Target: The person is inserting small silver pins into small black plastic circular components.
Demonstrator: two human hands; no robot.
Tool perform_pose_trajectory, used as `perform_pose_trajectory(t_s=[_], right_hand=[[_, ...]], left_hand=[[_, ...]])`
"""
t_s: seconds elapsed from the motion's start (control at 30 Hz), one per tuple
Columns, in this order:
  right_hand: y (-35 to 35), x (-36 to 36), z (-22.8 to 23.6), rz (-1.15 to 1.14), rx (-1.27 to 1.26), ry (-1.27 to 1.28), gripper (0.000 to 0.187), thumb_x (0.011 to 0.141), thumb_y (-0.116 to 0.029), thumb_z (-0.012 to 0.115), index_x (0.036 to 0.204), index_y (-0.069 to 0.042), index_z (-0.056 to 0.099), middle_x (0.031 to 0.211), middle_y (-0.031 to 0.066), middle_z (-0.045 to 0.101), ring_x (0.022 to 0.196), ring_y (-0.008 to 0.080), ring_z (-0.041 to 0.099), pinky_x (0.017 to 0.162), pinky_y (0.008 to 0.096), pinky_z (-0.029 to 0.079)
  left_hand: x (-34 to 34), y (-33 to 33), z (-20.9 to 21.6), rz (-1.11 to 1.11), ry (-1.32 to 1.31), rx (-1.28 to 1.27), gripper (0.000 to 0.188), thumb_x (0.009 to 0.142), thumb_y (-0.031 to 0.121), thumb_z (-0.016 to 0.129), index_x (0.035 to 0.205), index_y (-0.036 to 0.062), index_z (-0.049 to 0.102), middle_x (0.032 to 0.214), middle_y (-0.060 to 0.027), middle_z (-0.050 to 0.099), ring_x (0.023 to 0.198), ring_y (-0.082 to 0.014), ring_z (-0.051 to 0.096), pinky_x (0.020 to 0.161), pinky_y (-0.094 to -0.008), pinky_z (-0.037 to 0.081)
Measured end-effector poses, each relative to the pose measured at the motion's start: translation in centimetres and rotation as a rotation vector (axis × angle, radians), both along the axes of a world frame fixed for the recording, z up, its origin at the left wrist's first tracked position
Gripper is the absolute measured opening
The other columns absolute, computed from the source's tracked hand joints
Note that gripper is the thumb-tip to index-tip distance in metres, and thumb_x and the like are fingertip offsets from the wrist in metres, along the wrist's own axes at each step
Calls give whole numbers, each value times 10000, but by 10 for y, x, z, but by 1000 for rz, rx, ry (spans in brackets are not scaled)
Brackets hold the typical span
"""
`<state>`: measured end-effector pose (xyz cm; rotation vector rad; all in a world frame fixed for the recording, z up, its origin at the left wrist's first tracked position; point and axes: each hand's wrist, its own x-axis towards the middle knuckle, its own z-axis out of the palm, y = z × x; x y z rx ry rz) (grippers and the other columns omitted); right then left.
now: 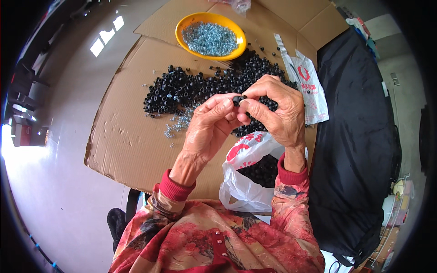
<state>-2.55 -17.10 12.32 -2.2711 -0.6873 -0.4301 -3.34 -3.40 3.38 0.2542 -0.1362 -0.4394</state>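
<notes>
My left hand (205, 122) and my right hand (281, 108) meet over the middle of the cardboard, fingertips almost touching. Between thumbs and forefingers they pinch a small black plastic part (237, 100), rounded, partly covered by the fingers; whether it is one piece or two joined is too small to tell. Just beyond the hands spreads a heap of similar black parts (169, 91), some round, some hollow like short tubes. Small shiny springs (180, 122) lie scattered beside my left hand. More springs (209, 38) fill a yellow bowl (205, 55) at the far side.
A white plastic bag (231, 187) with black parts (260, 172) inside stands open near my body, below the right wrist. Another white bag (317, 103) lies flat at the right. Cardboard (129, 132) covers the work surface; black fabric (357, 150) borders it on the right.
</notes>
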Motion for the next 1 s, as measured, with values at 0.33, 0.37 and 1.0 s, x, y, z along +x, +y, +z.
perform_pose_trajectory(t_s=[0.33,0.37,1.0], right_hand=[[-5,-3,-2,30,20,30,173,687,-81,700,845,-44,641,716,66,615,681,197,558,638,302,454],[-5,-4,-1,19,46,53,173,697,-70,691,861,-45,643,723,70,618,681,199,560,640,301,454],[-1,-3,-8,35,154,56,93,734,-16,645,826,-26,633,717,71,613,660,186,574,615,277,460]], left_hand=[[-5,2,6,-55,79,-64,183,890,121,513,1001,-21,546,880,-106,611,756,-179,599,758,-355,506],[-5,2,5,-62,78,-82,182,890,119,512,1003,-20,544,880,-106,610,759,-178,598,759,-355,505],[-8,0,4,-14,54,-58,184,883,114,528,1009,-19,552,882,-120,610,772,-184,594,772,-369,498]])
